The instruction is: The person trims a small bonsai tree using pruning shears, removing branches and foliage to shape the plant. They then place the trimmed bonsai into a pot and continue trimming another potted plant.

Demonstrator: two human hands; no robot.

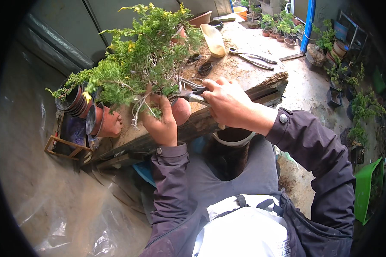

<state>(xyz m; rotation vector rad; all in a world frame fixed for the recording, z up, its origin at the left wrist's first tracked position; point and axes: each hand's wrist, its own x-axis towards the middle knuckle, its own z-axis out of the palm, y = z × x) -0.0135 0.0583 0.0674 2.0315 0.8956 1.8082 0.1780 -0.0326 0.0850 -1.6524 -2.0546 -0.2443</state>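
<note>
A bushy juniper bonsai (148,61) with green and yellowish foliage leans over the left part of the workbench. A reddish round pot (181,111) shows beneath its foliage. My left hand (160,123) is among the lower branches, its thumb and fingers around a branch that they partly hide. In my right hand (226,102) is a pair of pliers or cutters (194,95), its jaws pointing left into the foliage near the trunk. Exactly what the jaws touch is hidden. Behind my right hand lie coils of dark wire (205,68) on the bench.
On the wooden workbench (270,80) lie long-handled cutters (253,59) and a pale scoop (214,40). Stacked plastic pots (106,123) stand at the left. A bucket (234,141) is between the knees, below the bench edge. Potted plants (286,29) and a green crate (368,191) are at the right.
</note>
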